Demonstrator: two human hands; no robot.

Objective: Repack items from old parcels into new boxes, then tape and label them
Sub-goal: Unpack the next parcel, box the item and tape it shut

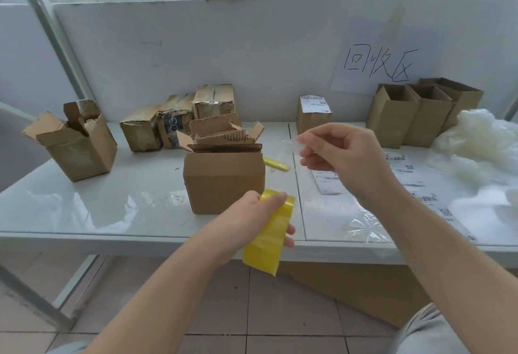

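My left hand (252,213) grips a yellow tape roll (269,235) just above the table's front edge. My right hand (339,151) is raised to the right of it and pinches the free end of clear tape (294,146) between thumb and fingers. A closed brown cardboard box (224,182) stands on the white table (112,207) right behind the roll. Behind that box sits an opened old parcel (224,134) with torn corrugated flaps.
Several worn parcels (179,120) line the back wall, and an open box (75,143) stands at the left. Empty upright boxes (414,112) and white stuffing (482,143) sit at the right, with shipping labels (400,163), a labelled box (314,112) and a yellow object (276,164).
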